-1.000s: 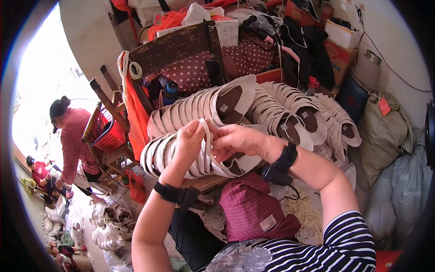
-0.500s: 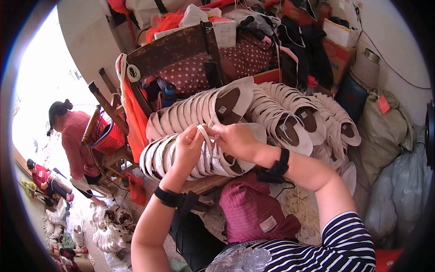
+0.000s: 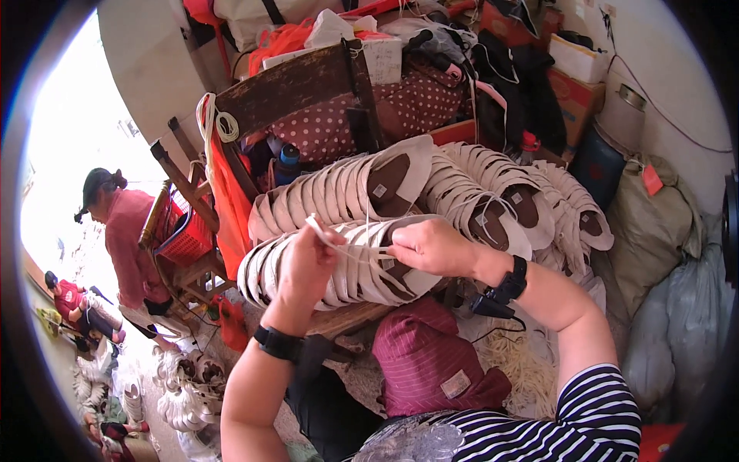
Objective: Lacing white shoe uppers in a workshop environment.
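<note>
My left hand (image 3: 308, 266) is closed in a pinch on a thin white cord (image 3: 317, 229), one end of which pokes up past the fingers. To the right, my right hand (image 3: 433, 248) is also closed and grips the cord, which spans the gap between the hands. Both are just above the nearest stack of nested white shoe uppers (image 3: 350, 286), which lies on its side on a wooden surface. Right behind it lies a second stack of white shoe uppers (image 3: 319, 192) with a brown inside. The cord's full path around the stack is partly hidden.
More tied shoe-upper stacks (image 3: 493, 181) lie to the right. A wooden chair back (image 3: 296, 85) rises behind, with a red basket (image 3: 188, 239) at left. A maroon striped cloth bundle (image 3: 423, 358) sits before me. Another person (image 3: 137, 239) bends at left; sacks (image 3: 654, 223) stand at right.
My hands have drawn apart and come lower, the right one moving right. The cord now stretches between them. The person at left has shifted slightly.
</note>
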{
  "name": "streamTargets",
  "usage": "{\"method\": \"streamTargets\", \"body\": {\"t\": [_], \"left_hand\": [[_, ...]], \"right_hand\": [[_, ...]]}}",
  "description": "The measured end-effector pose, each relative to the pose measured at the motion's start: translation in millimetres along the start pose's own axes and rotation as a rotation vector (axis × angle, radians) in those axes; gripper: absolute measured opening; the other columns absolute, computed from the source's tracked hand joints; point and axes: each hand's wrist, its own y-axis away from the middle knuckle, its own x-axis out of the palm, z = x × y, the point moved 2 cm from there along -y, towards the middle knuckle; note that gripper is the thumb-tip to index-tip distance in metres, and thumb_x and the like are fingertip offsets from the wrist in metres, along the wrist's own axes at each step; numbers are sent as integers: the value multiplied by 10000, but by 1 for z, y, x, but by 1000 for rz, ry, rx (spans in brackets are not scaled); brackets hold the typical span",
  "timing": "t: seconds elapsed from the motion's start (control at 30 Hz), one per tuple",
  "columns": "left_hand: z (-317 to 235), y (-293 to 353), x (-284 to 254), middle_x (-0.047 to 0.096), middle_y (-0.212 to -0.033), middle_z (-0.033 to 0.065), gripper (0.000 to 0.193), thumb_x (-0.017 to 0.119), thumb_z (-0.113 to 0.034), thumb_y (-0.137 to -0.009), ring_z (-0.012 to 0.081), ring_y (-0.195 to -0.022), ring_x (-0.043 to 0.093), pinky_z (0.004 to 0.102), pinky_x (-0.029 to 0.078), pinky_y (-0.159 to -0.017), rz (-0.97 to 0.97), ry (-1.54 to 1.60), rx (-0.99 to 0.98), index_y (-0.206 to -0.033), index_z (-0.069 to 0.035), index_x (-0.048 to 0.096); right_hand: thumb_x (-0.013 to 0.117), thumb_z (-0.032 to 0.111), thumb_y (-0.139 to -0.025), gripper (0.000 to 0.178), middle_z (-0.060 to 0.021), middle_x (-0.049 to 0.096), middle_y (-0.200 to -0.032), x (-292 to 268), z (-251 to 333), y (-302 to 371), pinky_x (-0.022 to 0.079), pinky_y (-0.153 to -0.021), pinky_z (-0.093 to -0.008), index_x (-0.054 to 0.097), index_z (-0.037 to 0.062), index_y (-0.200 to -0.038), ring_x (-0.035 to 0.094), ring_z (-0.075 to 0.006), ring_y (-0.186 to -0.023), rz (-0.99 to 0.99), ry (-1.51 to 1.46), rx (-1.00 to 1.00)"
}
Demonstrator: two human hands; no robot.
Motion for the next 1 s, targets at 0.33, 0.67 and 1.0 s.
{"method": "streamTargets", "body": {"t": [0.33,0.67,1.0], "left_hand": [[-113,25,-68,248,-544,-41,449,367,-275,-1047,95,-487,251,261,271,-486,-174,48,335,-617,-165,303],[-90,83,-72,468,-631,25,422,427,-305,-1028,116,-570,448,281,372,-568,-242,-1299,280,-882,-15,697],[-66,115,-52,559,-841,77,113,620,-188,-843,268,-934,530,410,403,-823,288,-2172,467,-806,-82,636]], "right_hand": [[576,197,-938,227,-71,565,-672,7,-22,66,445,-623,-328,589,8,-813,547,-191,-629,26,-328,217],[543,190,-969,216,-16,572,-859,6,-21,20,446,-824,-270,575,52,-806,522,-95,-786,-181,-1267,365],[567,305,-980,341,89,361,-568,-14,-21,7,252,-456,-216,507,121,-699,272,-24,-449,-90,-1289,581]]}}
